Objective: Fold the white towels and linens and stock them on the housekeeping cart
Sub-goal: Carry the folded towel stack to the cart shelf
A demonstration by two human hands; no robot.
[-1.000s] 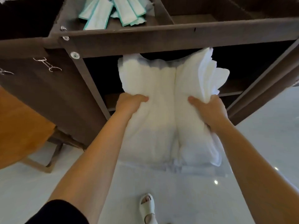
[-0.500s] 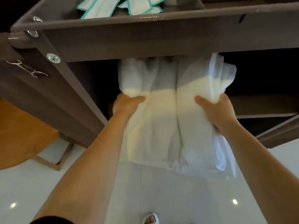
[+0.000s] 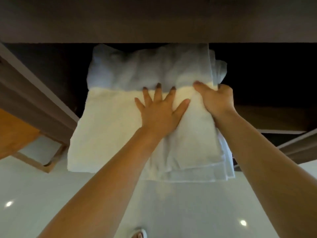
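Checking head view, the only one.

Left hand (image 3: 161, 115): flat on top of the folded white towel stack (image 3: 111, 134), fingers (image 3: 158, 93) straight and spread, palm pressing down. Nothing gripped.

Right hand (image 3: 218, 100): gripping the stack's right edge. The thumb lies on top; the other fingers curl round the side and are hidden underneath.

Stack position: in the open bay of the cart (image 3: 154, 19), under its dark brown top board. The far half is inside, in shadow. The near half sticks out toward the person, above the floor (image 3: 163, 203). Can't tell what the underside rests on, as it is hidden. Several layer edges show at the near right corner, slightly staggered.

Surroundings: the cart's side post (image 3: 34, 100) slants down on the left. A lower shelf edge (image 3: 274, 119) shows right of the right hand. An orange-brown wooden frame (image 3: 17, 133) sits far left, beside the cart. The floor is pale and glossy with a few light spots. A foot (image 3: 139, 235) in a pale sandal shows at the bottom edge, blurred.
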